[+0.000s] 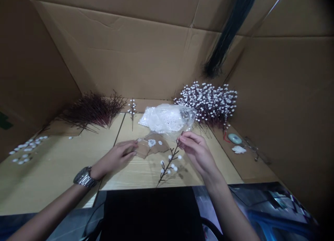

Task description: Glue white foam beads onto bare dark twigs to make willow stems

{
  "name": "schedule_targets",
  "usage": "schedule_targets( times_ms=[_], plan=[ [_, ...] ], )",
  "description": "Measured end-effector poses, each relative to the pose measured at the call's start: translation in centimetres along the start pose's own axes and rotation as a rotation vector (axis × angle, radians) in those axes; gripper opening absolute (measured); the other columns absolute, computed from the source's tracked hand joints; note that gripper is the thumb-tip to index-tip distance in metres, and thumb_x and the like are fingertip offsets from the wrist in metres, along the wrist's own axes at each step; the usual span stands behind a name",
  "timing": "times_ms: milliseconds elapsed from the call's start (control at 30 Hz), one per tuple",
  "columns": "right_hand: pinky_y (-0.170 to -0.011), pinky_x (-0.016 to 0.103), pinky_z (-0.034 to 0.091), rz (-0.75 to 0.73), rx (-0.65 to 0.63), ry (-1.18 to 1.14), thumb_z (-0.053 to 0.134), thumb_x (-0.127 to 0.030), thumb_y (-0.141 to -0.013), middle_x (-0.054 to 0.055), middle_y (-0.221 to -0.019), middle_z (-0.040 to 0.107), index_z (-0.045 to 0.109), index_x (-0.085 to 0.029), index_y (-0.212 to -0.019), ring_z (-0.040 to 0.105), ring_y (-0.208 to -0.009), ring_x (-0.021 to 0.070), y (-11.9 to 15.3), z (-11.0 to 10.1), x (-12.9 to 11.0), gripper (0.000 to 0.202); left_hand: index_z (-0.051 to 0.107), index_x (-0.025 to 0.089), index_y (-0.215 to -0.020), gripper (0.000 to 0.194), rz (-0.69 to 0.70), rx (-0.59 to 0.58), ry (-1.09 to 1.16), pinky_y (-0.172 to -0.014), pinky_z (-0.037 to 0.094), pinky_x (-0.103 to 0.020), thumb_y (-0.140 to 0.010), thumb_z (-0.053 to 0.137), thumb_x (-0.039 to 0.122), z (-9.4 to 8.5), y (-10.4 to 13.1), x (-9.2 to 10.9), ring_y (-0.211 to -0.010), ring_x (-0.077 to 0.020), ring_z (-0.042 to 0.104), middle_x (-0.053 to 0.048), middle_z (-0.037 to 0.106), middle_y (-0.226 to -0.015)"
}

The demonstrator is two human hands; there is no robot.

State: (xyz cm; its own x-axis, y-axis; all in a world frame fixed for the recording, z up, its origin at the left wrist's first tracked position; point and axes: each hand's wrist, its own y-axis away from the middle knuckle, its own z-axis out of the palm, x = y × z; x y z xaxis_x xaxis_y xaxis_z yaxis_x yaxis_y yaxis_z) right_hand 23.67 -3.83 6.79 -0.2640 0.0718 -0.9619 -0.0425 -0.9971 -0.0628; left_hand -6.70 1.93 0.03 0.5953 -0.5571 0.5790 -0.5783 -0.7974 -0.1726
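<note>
My right hand pinches the upper end of a brown twig that slants down toward the table's front edge. White berries sit on several of its side shoots, and some shoots are bare. My left hand, with a metal watch on the wrist, has its fingers together at the left edge of a piece of brown cardboard; whatever its fingertips hold is too small to make out. White blobs lie on the cardboard. Just behind it is a clear plastic bag of white beads.
Bare brown twigs are heaped at the back left, loose white berries at the far left. One berried twig lies behind. Many berried twigs stand back right, near a round greenish object. Cardboard walls surround the table.
</note>
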Motion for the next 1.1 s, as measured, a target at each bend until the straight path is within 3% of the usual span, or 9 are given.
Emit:
schedule_targets(
  times_ms=[167, 300, 467, 533, 667, 867, 1000, 1100],
  plan=[
    [-0.065, 0.026, 0.041, 0.018, -0.001, -0.058, 0.084, -0.030, -0.072, -0.001, -0.076, 0.067, 0.076, -0.022, -0.076, 0.053, -0.069, 0.0129, -0.9, 0.8, 0.8, 0.012, 0.071, 0.024, -0.117, 0.035, 0.013, -0.010, 0.050, -0.111, 0.045, -0.046, -0.097, 0.052, 0.047, -1.0, -0.3, 0.1, -0.128, -0.0280, 0.059, -0.008, 0.066, -0.138],
    [-0.070, 0.025, 0.043, 0.024, -0.010, -0.129, 0.083, -0.028, -0.072, -0.001, -0.078, 0.070, 0.076, -0.023, -0.075, 0.057, -0.073, 0.0123, -1.6, 1.7, 1.4, 0.009, 0.069, 0.021, -0.117, 0.033, -0.186, 0.139, 0.270, -0.099, 0.052, -0.041, -0.100, 0.049, 0.042, 0.2, 1.3, 3.1, -0.113, -0.0267, 0.066, -0.010, 0.072, -0.120],
    [-0.073, 0.027, 0.046, 0.059, 0.006, -0.145, 0.084, -0.028, -0.069, 0.000, -0.082, 0.070, 0.075, -0.023, -0.075, 0.060, -0.077, 0.0146, -2.3, 2.6, 2.1, 0.012, 0.062, 0.027, -0.129, 0.036, -0.154, 0.020, 0.516, -0.099, 0.050, -0.040, -0.094, 0.063, 0.037, 2.6, 1.8, 7.2, -0.116, -0.0265, 0.063, -0.008, 0.068, -0.128],
    [-0.072, 0.028, 0.046, 0.067, 0.006, -0.155, 0.084, -0.028, -0.068, -0.001, -0.081, 0.070, 0.075, -0.023, -0.075, 0.059, -0.075, 0.0143, -2.5, 2.7, 2.3, 0.013, 0.064, 0.027, -0.123, 0.031, -0.144, -0.005, 0.589, -0.098, 0.049, -0.039, -0.094, 0.065, 0.036, 3.1, 1.2, 8.0, -0.113, -0.0251, 0.063, -0.007, 0.068, -0.125],
    [-0.068, 0.027, 0.044, 0.052, -0.017, -0.149, 0.084, -0.029, -0.070, -0.001, -0.078, 0.068, 0.075, -0.023, -0.075, 0.056, -0.070, 0.0125, -2.7, 2.7, 2.5, 0.012, 0.069, 0.022, -0.100, 0.016, -0.126, -0.022, 0.684, -0.093, 0.049, -0.035, -0.095, 0.064, 0.035, 3.4, -0.5, 8.4, -0.098, -0.0214, 0.065, -0.005, 0.071, -0.103],
    [-0.068, 0.026, 0.042, 0.060, 0.006, -0.130, 0.084, -0.031, -0.072, -0.001, -0.080, 0.069, 0.076, -0.022, -0.078, 0.054, -0.070, 0.0119, -3.3, 2.1, 2.9, 0.013, 0.069, 0.021, -0.097, 0.015, -0.116, -0.130, 0.719, -0.087, 0.048, -0.032, -0.094, 0.065, 0.036, 3.6, -2.6, 7.7, -0.091, -0.0189, 0.062, -0.002, 0.069, -0.095],
    [-0.073, 0.028, 0.045, -0.029, -0.048, 0.142, 0.072, -0.041, -0.086, 0.002, -0.093, 0.073, 0.077, -0.024, -0.096, 0.061, -0.079, 0.0156, -5.0, -0.3, 3.1, 0.020, 0.067, 0.021, -0.096, 0.016, -0.123, -0.166, 0.719, -0.084, 0.046, -0.030, -0.094, 0.065, 0.036, 4.1, -3.8, 6.4, -0.089, -0.0180, 0.060, -0.001, 0.066, -0.092],
    [-0.079, 0.030, 0.049, -0.210, -0.033, 0.761, 0.054, -0.043, -0.099, 0.007, -0.117, 0.071, 0.069, -0.023, -0.121, 0.064, -0.092, 0.0182, -8.3, -3.1, 2.9, 0.034, 0.064, 0.020, -0.094, 0.017, -0.163, -0.140, 0.743, -0.080, 0.045, -0.029, -0.095, 0.064, 0.037, 4.4, -4.2, 5.3, -0.087, -0.0176, 0.058, -0.001, 0.063, -0.089]
  ],
)
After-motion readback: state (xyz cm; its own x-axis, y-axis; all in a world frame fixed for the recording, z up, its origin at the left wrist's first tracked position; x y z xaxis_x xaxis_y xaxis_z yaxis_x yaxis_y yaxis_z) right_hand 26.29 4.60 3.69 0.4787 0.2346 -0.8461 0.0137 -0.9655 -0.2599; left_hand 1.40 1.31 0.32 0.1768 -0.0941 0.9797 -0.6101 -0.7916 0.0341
